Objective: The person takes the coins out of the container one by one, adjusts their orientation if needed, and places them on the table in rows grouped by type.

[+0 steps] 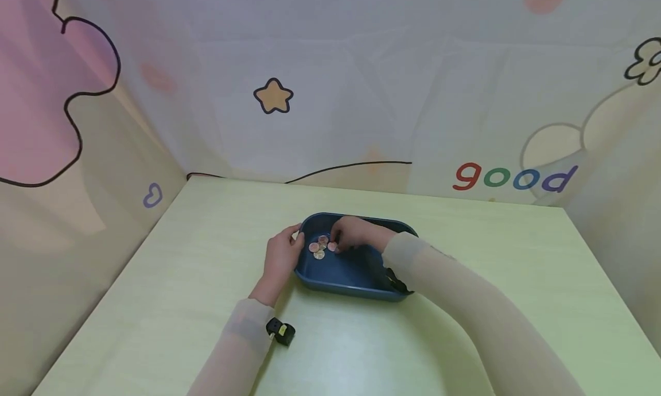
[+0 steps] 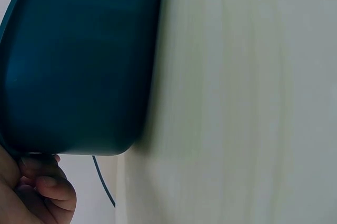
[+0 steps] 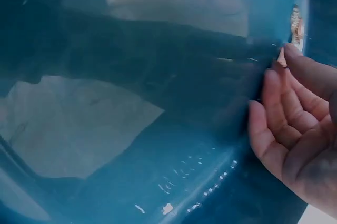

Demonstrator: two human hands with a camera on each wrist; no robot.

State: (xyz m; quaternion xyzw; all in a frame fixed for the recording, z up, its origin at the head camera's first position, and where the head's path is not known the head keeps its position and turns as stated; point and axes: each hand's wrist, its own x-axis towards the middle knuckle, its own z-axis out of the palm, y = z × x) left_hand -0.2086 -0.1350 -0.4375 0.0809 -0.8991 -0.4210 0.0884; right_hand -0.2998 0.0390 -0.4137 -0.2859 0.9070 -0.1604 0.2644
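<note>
A dark blue rectangular tray (image 1: 343, 288) with rounded corners sits on the table. My left hand (image 1: 280, 261) grips its left end, thumb at the rim; in the left wrist view, that hand's curled fingers (image 2: 55, 192) lie against the tray's outer wall (image 2: 79, 77). Inside the tray, toward the left, several copper and pale gold coins (image 1: 319, 255) lie close together. Reaching in from the right, my right hand (image 1: 353, 232) pinches a copper coin (image 3: 282, 58) between thumb and fingertips, beside the other coins. The right forearm covers part of the tray's right end.
The pale green-yellow table (image 1: 170, 292) spreads around the tray on all sides. A printed cloth backdrop (image 1: 335, 109) stands along the back and sides. A small black camera (image 1: 281, 332) is strapped at the left wrist.
</note>
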